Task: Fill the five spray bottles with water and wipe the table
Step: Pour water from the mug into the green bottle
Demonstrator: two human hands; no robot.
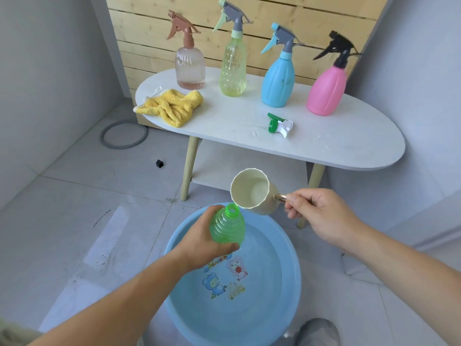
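Note:
My left hand (199, 242) grips an uncapped green bottle (228, 227) over the blue basin (287, 290) of water. My right hand (316, 216) pinches the metal handle of a cream cup (252, 191), tilted so its rim meets the bottle's mouth. The green-and-white spray head (279, 124) lies loose on the white table (349, 148). Along the table's back stand a clear pink bottle (190, 66), a yellow-green bottle (233, 68), a blue bottle (278, 78) and a pink bottle (326, 92), all capped. A yellow cloth (172, 106) lies crumpled at the table's left end.
Water spots glisten on the tabletop near the spray head. On the grey tile floor lie a grey ring (124, 134) and a small black cube (159, 163). A wooden slat panel (274, 21) backs the table. A shoe (316, 332) shows by the basin.

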